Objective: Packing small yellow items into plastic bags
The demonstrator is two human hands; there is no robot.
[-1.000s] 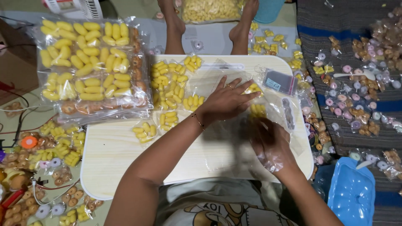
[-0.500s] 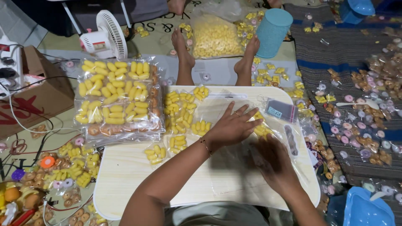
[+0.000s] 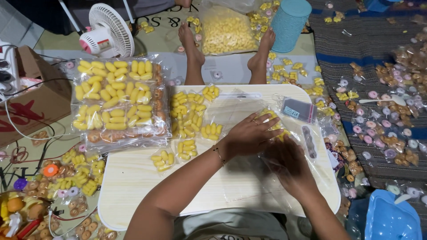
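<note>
Two hands work near the right edge of the pale wooden surface [image 3: 133,186]: left hand [image 3: 249,133] pressing flat, fingers spread, on a clear plastic bag [image 3: 249,178] of yellow snacks [image 3: 273,122]; right hand [image 3: 289,162] curled on the film, its grip hidden. Bag looks light, limp, slippery, contents crushable; best pinched at its edges

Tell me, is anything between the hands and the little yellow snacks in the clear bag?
Only the clear plastic bag itself. The left hand lies flat on top of it, pressing the yellow snacks through the film. The right hand is blurred but also rests on the bag. Nothing else visible sits between them.
</note>
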